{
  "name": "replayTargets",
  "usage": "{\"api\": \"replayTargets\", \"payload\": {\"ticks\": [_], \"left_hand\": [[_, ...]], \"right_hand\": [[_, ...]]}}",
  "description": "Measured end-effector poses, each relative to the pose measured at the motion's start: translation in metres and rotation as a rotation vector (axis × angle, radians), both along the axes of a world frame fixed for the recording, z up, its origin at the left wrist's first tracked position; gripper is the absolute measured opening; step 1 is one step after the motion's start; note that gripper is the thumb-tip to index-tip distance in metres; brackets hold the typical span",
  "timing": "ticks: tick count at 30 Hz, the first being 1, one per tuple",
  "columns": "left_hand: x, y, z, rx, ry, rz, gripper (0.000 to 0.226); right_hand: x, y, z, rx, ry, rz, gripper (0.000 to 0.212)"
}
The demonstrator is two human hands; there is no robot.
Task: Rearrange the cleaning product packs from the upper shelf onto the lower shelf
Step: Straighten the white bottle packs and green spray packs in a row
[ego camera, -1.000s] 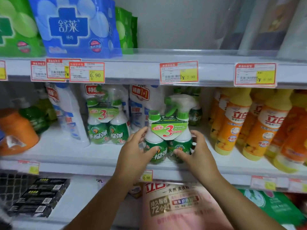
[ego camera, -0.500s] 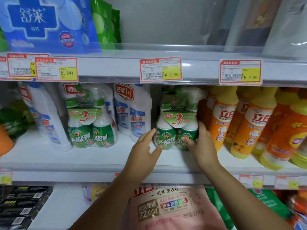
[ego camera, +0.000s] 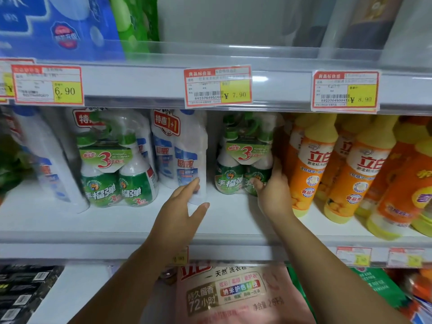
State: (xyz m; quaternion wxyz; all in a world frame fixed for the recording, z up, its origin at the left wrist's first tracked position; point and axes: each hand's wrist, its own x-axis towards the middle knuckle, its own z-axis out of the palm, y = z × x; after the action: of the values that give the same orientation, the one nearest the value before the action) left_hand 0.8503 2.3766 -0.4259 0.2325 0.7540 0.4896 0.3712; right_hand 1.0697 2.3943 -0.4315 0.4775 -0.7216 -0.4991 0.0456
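Observation:
A shrink-wrapped pack of green-and-white spray cleaner bottles (ego camera: 242, 160) stands well back on the middle shelf (ego camera: 112, 222), beside the orange bottles. My right hand (ego camera: 273, 191) grips its right side, thumb on the front and fingers wrapped behind. My left hand (ego camera: 181, 208) hovers open in front of the shelf, off the pack, its fingertips close to a white twin-bottle pack (ego camera: 181, 146). A second, matching green spray pack (ego camera: 114, 176) stands further left on the same shelf.
Orange and yellow detergent bottles (ego camera: 313, 160) crowd the shelf's right side. On the top shelf sit a blue pack (ego camera: 46, 26) and a green pack (ego camera: 133, 19). Below are a pink detergent bag (ego camera: 233, 293) and black boxes (ego camera: 21, 291). Price tags (ego camera: 217, 86) line the upper shelf edge.
The green spray pack has gone from the shelf's front edge to deep beside the orange bottles. My left hand has let go and drawn back left; my right hand stays on it.

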Motion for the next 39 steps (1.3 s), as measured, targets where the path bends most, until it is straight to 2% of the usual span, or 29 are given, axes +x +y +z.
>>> {"api": "replayTargets", "payload": {"ticks": [29,39], "left_hand": [[-0.008,0.003,-0.003,-0.004,-0.002,0.010,0.060],[-0.028,0.003,-0.001,-0.016,-0.038,0.050,0.059]], "right_hand": [[0.007,0.013,-0.010,0.102,-0.014,-0.005,0.071],[0.006,0.015,-0.014,0.030,0.036,0.040,0.074]]}}
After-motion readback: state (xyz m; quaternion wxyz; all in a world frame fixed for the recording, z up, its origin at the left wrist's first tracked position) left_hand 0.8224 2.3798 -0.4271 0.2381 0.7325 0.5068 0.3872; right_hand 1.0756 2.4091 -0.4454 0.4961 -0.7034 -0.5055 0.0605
